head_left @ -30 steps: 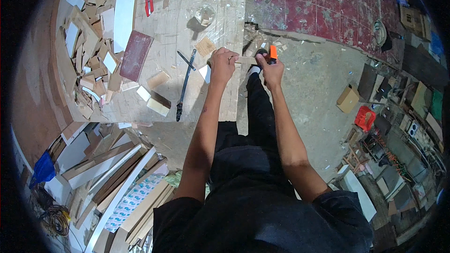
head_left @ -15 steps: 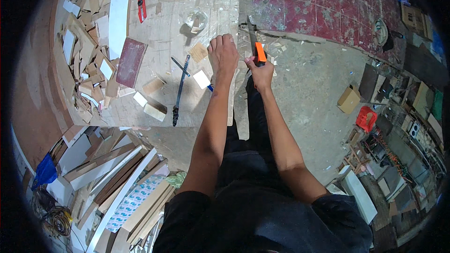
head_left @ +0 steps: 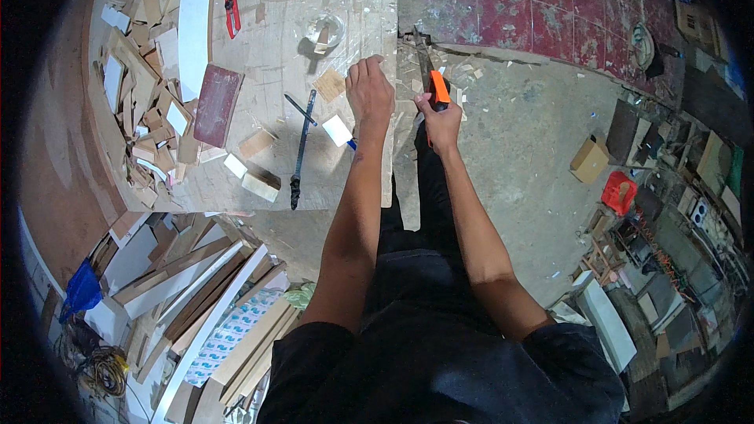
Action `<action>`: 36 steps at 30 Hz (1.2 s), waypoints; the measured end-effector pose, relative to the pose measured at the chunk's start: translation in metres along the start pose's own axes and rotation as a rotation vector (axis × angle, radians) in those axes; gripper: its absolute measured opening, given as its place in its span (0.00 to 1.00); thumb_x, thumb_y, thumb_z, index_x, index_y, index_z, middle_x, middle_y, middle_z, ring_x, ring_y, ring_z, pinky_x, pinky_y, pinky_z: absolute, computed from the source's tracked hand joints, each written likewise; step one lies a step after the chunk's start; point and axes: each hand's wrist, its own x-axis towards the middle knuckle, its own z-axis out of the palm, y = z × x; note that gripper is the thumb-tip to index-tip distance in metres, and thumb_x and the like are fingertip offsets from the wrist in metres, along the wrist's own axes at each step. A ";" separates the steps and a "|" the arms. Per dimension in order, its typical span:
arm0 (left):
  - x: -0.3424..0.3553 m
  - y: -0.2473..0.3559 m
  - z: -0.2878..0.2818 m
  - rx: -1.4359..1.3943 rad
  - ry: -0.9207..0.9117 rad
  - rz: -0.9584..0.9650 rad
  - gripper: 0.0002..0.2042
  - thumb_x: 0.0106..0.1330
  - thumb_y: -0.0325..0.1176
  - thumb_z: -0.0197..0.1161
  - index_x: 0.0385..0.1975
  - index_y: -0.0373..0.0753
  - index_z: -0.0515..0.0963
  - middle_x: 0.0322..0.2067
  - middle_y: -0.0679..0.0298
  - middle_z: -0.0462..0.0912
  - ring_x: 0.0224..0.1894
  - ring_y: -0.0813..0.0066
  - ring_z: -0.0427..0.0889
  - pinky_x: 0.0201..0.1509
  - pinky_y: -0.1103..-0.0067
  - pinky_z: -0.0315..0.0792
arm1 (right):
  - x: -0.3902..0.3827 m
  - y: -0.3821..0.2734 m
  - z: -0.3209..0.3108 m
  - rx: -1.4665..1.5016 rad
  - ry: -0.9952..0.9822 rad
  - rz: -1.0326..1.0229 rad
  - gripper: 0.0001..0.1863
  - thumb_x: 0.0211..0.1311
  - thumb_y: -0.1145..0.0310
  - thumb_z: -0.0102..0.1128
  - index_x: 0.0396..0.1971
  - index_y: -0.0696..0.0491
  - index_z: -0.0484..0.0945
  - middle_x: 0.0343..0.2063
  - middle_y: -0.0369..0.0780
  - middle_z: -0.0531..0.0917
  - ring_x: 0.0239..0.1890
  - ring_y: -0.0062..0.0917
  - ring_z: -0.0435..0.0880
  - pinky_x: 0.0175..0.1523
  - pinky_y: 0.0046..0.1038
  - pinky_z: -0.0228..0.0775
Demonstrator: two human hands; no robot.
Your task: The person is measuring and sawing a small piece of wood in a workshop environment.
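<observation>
My left hand rests palm down at the right edge of the wooden tabletop, fingers slightly bent and apart; what lies beneath it is hidden. Just right of it, beyond the edge, my right hand grips an orange-and-black handled saw, its dark blade pointing forward. Left of my hands lie a square wooden piece, a small white piece, a long dark bar and a short pencil-like stick. A clear round container sits farther forward.
Offcuts, a maroon board, a long white strip and a red cutter lie on the table. Stacked boards stand below left. Rightward are a cardboard box, a red crate and clutter.
My left hand moved forward and turned flat at the table edge; the strip held between my hands is no longer seen. The saw in my right hand now points forward.
</observation>
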 end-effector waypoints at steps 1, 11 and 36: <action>-0.001 0.000 0.001 -0.024 0.028 -0.058 0.13 0.62 0.25 0.57 0.46 0.42 0.75 0.40 0.60 0.77 0.48 0.60 0.75 0.55 0.67 0.67 | 0.002 0.001 0.000 0.027 -0.017 -0.043 0.12 0.54 0.68 0.76 0.30 0.58 0.83 0.23 0.33 0.83 0.27 0.16 0.77 0.36 0.22 0.71; -0.004 0.001 -0.002 -0.077 0.080 -0.180 0.12 0.71 0.29 0.50 0.53 0.38 0.71 0.43 0.54 0.78 0.48 0.55 0.72 0.56 0.61 0.61 | -0.051 -0.065 -0.051 0.125 0.011 0.067 0.17 0.71 0.57 0.60 0.28 0.56 0.76 0.17 0.31 0.73 0.16 0.14 0.69 0.21 0.22 0.60; 0.002 0.002 -0.005 -0.151 0.033 -0.141 0.12 0.72 0.29 0.48 0.53 0.39 0.70 0.44 0.56 0.79 0.49 0.56 0.73 0.54 0.63 0.60 | -0.167 -0.144 -0.020 0.192 -0.110 0.153 0.17 0.73 0.56 0.58 0.31 0.55 0.72 0.15 0.29 0.69 0.14 0.12 0.66 0.18 0.20 0.57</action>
